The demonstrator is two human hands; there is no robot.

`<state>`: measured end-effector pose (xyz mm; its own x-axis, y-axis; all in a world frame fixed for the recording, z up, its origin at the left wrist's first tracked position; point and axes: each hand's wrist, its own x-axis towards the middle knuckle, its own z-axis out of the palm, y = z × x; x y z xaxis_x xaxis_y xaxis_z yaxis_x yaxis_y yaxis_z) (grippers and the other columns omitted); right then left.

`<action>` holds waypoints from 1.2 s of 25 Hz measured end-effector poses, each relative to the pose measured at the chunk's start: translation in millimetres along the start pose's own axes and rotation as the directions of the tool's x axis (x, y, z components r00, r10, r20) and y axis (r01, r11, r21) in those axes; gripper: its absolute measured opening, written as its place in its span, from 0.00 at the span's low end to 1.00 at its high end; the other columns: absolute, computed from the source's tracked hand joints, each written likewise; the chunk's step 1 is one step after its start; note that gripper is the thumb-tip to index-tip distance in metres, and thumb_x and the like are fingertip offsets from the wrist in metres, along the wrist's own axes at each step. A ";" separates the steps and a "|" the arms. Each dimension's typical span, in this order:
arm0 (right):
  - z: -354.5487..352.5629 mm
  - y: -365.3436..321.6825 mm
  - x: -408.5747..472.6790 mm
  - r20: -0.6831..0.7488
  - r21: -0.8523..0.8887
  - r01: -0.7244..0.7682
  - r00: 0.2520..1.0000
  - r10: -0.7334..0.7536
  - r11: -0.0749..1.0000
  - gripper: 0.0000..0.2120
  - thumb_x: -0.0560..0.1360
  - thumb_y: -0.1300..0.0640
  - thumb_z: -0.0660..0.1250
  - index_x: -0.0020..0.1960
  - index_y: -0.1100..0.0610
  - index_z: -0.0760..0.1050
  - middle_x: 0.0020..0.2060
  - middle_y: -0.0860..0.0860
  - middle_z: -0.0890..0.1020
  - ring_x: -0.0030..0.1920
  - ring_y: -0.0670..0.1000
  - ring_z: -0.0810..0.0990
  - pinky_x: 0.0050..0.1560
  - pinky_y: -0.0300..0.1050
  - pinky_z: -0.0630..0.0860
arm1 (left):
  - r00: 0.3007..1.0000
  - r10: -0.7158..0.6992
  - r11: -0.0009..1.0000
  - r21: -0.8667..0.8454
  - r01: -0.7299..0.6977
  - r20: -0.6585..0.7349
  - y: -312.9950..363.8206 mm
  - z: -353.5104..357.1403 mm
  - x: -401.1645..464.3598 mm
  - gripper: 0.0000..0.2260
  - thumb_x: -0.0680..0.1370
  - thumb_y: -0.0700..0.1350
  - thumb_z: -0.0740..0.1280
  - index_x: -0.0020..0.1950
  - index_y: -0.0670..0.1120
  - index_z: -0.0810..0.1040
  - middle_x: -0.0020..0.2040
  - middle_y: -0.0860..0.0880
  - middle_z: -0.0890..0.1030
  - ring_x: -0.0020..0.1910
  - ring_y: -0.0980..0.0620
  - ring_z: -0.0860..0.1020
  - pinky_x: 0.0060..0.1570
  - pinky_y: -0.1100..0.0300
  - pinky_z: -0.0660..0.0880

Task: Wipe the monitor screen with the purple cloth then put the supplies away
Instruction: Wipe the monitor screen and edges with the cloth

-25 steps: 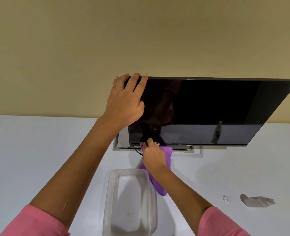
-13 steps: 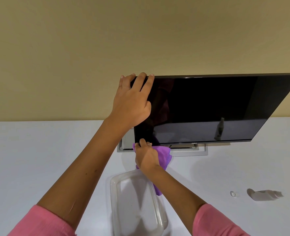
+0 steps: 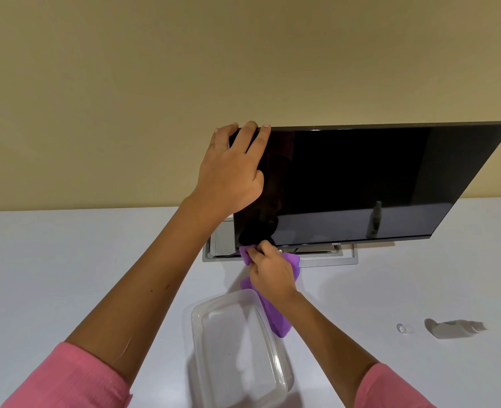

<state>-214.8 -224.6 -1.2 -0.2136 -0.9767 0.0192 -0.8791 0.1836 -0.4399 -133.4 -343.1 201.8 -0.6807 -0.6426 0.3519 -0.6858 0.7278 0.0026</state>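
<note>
Evidently the left hand [image 3: 231, 175] clasps the monitor [image 3: 361, 184] corner to steady it while the right hand [image 3: 269, 269] pinches the purple cloth [image 3: 275, 316] against its lower edge.

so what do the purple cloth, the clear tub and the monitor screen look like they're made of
Purple cloth: soft fabric, probably microfibre; it bunches in the right hand and hangs limp.
Clear rectangular tub: seemingly thin transparent plastic, glossy; the table shows through its walls.
Black monitor screen: glossy glass or hard plastic; it mirrors the table and a bottle.
</note>
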 end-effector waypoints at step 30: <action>17.6 -11.1 15.3 0.045 0.032 -0.068 0.997 0.066 0.997 0.14 0.80 0.45 0.56 0.61 0.50 0.68 0.55 0.52 0.73 0.50 0.53 0.76 0.44 0.47 0.79 | 0.999 -0.030 0.999 -0.024 0.030 0.029 0.4 -1.5 -0.2 0.30 0.74 0.43 0.58 0.76 0.46 0.57 0.73 0.47 0.65 0.69 0.39 0.61 0.41 0.58 0.65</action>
<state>-200.8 -243.5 -11.8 -0.2522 -0.9664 -0.0500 -0.8487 0.2457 -0.4684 -133.2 -342.3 203.2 -0.6671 -0.6705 0.3246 -0.6999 0.7134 0.0353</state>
